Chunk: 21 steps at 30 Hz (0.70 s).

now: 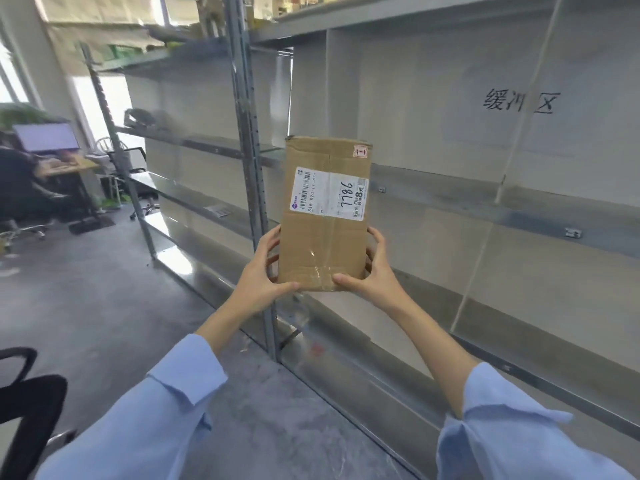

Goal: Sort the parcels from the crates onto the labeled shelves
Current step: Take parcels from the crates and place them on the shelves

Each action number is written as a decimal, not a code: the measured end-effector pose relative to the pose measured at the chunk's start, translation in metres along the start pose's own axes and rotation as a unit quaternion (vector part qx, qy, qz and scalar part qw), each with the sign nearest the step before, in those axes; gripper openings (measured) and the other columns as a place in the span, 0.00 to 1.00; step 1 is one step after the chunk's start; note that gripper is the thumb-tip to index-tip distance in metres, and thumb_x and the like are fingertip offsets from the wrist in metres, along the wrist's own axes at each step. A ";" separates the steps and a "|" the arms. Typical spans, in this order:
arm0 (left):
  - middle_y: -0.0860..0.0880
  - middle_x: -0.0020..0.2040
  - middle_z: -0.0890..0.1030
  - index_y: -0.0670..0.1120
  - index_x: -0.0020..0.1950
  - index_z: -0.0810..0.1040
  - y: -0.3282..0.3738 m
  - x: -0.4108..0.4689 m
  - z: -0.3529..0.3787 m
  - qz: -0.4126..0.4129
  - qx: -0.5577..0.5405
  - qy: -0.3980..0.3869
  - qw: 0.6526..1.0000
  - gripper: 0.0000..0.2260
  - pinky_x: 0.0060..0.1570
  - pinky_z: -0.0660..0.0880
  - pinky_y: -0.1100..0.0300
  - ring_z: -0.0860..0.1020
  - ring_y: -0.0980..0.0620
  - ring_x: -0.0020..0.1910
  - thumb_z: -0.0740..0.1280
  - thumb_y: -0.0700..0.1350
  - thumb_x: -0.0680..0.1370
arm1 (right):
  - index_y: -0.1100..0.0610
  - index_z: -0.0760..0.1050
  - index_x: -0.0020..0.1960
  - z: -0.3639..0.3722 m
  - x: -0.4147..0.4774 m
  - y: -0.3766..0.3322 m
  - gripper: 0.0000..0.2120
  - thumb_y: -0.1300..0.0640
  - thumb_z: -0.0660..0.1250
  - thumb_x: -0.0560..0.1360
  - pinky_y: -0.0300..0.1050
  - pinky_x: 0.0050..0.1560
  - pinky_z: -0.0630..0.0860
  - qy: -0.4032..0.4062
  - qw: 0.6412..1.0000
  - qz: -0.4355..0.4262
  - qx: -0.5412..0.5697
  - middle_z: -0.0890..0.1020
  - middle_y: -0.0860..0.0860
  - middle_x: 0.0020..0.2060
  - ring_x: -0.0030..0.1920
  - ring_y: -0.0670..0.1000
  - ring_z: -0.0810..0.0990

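A brown cardboard parcel (323,237) with a white shipping label reading 7786 is held upright in front of the metal shelves (450,199). My left hand (265,271) grips its lower left edge, thumb on the front face. My right hand (372,271) grips its lower right edge, thumb on the front as well. The parcel hangs in the air, just in front of the grey upright post (247,133). Handwritten characters (519,102) mark the back panel of the shelf bay to the right.
Shelf boards run left and right at several heights, with a small tag (573,233) on one front edge. A person sits at a desk (65,164) with a monitor far left. A black office chair (24,403) stands at the lower left on the grey floor.
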<state>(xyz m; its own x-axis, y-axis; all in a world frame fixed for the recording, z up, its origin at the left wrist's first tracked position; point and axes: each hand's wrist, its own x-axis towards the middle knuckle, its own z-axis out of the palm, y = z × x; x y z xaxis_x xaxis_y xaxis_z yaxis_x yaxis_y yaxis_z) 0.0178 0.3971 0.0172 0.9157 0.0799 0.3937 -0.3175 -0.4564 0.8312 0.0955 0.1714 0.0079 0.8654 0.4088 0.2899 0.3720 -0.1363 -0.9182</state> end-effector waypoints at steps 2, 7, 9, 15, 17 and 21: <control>0.58 0.72 0.66 0.61 0.75 0.55 -0.016 0.014 -0.030 0.000 0.011 0.007 1.000 0.47 0.63 0.73 0.57 0.69 0.58 0.69 0.79 0.51 0.64 | 0.46 0.42 0.78 0.030 0.031 -0.002 0.54 0.58 0.79 0.69 0.42 0.66 0.72 -0.003 1.000 -0.006 -0.001 0.64 0.46 0.74 0.69 0.45 0.69; 0.59 0.71 0.63 0.57 0.75 0.54 -0.058 0.055 -0.097 0.008 0.027 0.050 0.998 0.46 0.46 0.75 0.72 0.68 0.54 0.68 0.79 0.39 0.68 | 0.51 0.49 0.79 0.097 0.102 -0.007 0.52 0.55 0.80 0.68 0.42 0.66 0.69 0.017 1.000 -0.017 0.003 0.65 0.45 0.73 0.68 0.43 0.67; 0.59 0.70 0.64 0.56 0.75 0.55 -0.073 0.068 -0.118 0.008 0.028 0.061 0.998 0.45 0.44 0.75 0.73 0.67 0.55 0.67 0.78 0.38 0.68 | 0.50 0.55 0.78 0.119 0.126 -0.003 0.47 0.52 0.79 0.68 0.49 0.68 0.71 0.024 1.000 -0.016 0.009 0.68 0.48 0.72 0.70 0.47 0.69; 0.60 0.69 0.65 0.61 0.72 0.58 -0.117 0.100 -0.170 0.001 0.005 0.079 0.997 0.42 0.43 0.75 0.74 0.67 0.55 0.67 0.77 0.36 0.69 | 0.40 0.51 0.73 0.170 0.184 0.004 0.44 0.48 0.77 0.69 0.50 0.68 0.73 -0.008 0.998 -0.002 0.055 0.71 0.41 0.67 0.66 0.42 0.73; 0.59 0.70 0.65 0.61 0.72 0.58 -0.132 0.110 -0.180 0.000 -0.002 0.077 0.997 0.41 0.44 0.76 0.72 0.67 0.55 0.68 0.77 0.37 0.70 | 0.40 0.52 0.71 0.180 0.203 0.008 0.41 0.50 0.77 0.71 0.52 0.67 0.74 -0.011 0.998 0.004 0.054 0.73 0.43 0.65 0.66 0.44 0.74; 0.59 0.70 0.65 0.63 0.71 0.58 -0.161 0.139 -0.196 -0.004 0.000 0.077 0.997 0.41 0.46 0.75 0.70 0.67 0.55 0.68 0.77 0.38 0.70 | 0.44 0.53 0.71 0.196 0.240 0.017 0.40 0.52 0.77 0.70 0.49 0.62 0.77 0.004 0.999 0.009 0.051 0.72 0.47 0.65 0.62 0.43 0.75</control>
<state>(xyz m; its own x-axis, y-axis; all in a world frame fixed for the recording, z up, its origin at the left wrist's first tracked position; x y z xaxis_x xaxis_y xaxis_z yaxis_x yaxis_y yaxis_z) 0.1477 0.6558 0.0148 0.8699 0.2183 0.4422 -0.3101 -0.4552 0.8346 0.2439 0.4446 0.0091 0.8747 0.3992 0.2749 0.3204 -0.0506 -0.9459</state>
